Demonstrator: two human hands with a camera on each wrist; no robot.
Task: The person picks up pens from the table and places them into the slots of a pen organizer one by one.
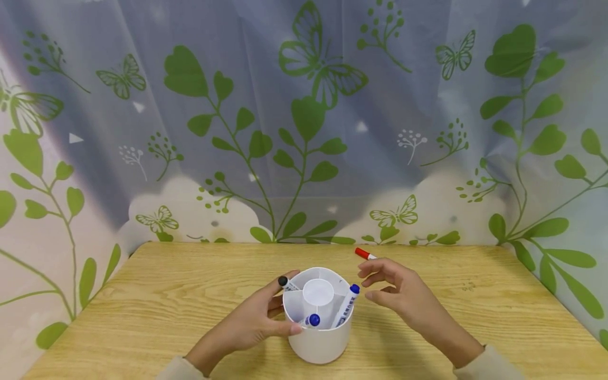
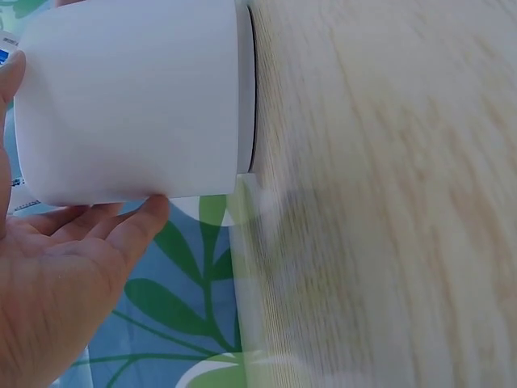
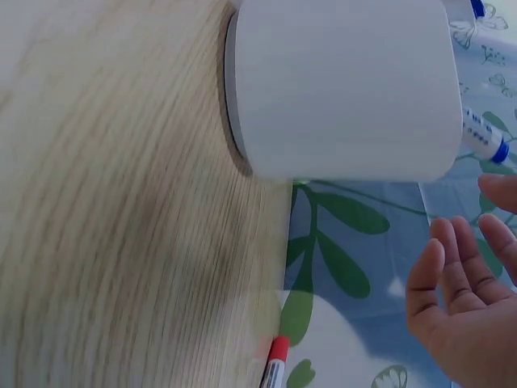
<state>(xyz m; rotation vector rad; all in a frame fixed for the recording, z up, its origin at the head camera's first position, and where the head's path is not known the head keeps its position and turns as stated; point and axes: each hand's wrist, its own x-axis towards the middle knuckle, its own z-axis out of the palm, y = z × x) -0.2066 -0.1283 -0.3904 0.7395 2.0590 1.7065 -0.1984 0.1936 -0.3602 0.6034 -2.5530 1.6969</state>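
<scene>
A round white pen holder (image 1: 320,345) with compartments around a central cup stands on the table. My left hand (image 1: 254,316) grips its left side, thumb at the front rim and fingers behind; the left wrist view shows fingertips against its wall (image 2: 129,105). Two blue-capped markers are inside, one at the front (image 1: 312,320) and one leaning on the right rim (image 1: 349,303). A black-capped marker (image 1: 283,282) leans at the left. Just right of the holder, my right hand (image 1: 404,293) hovers with loosely bent fingers, holding nothing; the right wrist view shows a gap between it and the blue-capped marker (image 3: 485,135).
A red-capped marker (image 1: 363,254) lies toward the back of the wooden table (image 1: 190,279), partly hidden behind the right hand. Behind the table's far edge hangs a curtain (image 1: 228,158) printed with green leaves and butterflies.
</scene>
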